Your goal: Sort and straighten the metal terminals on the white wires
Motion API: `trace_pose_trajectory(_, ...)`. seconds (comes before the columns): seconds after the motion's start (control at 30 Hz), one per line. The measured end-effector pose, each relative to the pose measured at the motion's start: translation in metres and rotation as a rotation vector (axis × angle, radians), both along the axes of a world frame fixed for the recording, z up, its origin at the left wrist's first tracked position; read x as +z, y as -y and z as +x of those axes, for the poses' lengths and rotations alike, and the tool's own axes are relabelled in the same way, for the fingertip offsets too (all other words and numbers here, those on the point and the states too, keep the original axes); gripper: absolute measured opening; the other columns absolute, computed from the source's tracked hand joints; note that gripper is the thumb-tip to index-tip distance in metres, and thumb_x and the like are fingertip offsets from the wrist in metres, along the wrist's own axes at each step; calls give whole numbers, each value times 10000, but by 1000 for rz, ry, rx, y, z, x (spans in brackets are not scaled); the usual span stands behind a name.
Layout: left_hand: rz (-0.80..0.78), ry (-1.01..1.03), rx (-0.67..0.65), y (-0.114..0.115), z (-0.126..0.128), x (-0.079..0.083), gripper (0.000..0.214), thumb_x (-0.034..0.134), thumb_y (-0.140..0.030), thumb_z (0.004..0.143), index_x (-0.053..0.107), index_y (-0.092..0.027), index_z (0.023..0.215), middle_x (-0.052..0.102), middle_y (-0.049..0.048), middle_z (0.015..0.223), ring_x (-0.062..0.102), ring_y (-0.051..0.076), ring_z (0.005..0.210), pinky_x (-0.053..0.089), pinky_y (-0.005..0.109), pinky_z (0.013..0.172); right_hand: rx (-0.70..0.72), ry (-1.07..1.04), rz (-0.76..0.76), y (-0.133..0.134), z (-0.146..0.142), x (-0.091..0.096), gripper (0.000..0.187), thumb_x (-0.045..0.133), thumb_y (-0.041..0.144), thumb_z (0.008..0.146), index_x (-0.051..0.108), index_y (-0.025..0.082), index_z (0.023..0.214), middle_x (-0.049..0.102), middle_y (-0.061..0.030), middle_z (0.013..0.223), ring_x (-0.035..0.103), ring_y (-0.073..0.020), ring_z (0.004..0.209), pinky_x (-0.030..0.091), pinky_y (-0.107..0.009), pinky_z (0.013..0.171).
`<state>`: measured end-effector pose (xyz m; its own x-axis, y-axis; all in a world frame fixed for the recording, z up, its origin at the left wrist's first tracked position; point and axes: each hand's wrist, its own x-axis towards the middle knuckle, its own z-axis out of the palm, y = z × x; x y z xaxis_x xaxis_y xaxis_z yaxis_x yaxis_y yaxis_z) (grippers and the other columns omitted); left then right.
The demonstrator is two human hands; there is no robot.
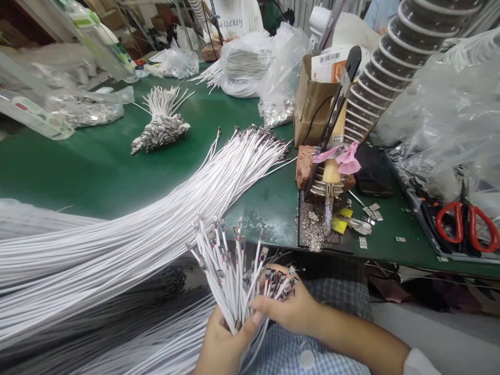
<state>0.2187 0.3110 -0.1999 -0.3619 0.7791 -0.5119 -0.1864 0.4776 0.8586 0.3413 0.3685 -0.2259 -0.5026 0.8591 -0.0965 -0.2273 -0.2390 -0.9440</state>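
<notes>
My left hand [228, 338] is wrapped round a bundle of white cables [230, 281], whose metal connector ends fan upward above the thumb. Close beside it, my right hand [292, 307] grips a smaller bunch of the same cables, with their connector ends [279, 284] gathered at the fingers. The two thumbs nearly meet in front of the bundle. Both hands are low in the head view, over a blue checked garment [289, 354]. Behind them a long thick bundle of white cables [156, 224] lies across the table edge, its connector ends toward the back.
On the green table [97, 172] stands a soldering iron [331, 172] with a pink tie, by a brick [303, 166] and a ribbed hose [390, 62]. Red-handled cutters [464, 224] lie at right. A cardboard box [312, 104] and bagged cables [248, 62] stand behind. Another person [238, 18] sits opposite.
</notes>
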Motion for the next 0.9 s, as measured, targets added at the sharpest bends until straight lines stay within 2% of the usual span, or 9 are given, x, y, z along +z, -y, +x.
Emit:
trace_pose_trajectory(0.1,-1,25,19,-1,0,1,436,842,-302,450,688,-152,829,738,93,835,662,301,836,535,337,749,16,55,126,-3,1,3,201,581,272,756,465,178,622,478,10,604,499,-137,614,452,-254,613)
trace_pose_trajectory(0.23,19,78,3,1,-1,-2,416,819,-302,509,679,-161,875,735,93,892,658,285,873,531,325,773,49,121,279,-4,6,4,214,498,244,795,451,173,600,485,-4,624,499,-144,640,445,-268,652)
trace_pose_trajectory(0.3,15,91,21,2,-1,-4,425,818,-296,515,677,-167,895,733,87,904,655,285,886,527,325,784,49,117,254,-3,7,3,198,505,239,794,456,172,615,482,1,620,482,-130,605,437,-251,613)
trace_pose_trajectory(0.47,20,108,42,7,-2,-11,471,819,-301,518,673,-177,948,721,82,950,631,288,941,506,323,822,-24,11,48,-1,2,-3,133,623,256,732,536,165,778,525,0,678,499,-126,606,454,-239,589)
trace_pose_trajectory(0.63,36,125,49,9,-4,-16,494,804,-315,555,649,-182,1005,714,68,969,622,264,964,497,290,828,-47,58,111,-1,1,-1,96,597,233,741,557,148,725,538,-12,639,534,-149,622,480,-269,628)
trace_pose_trajectory(0.9,24,132,93,7,-2,-13,368,821,-279,523,667,-167,839,732,60,858,658,245,838,522,274,748,9,7,77,-1,4,3,73,543,206,791,580,147,770,599,-29,710,559,-141,656,481,-243,645)
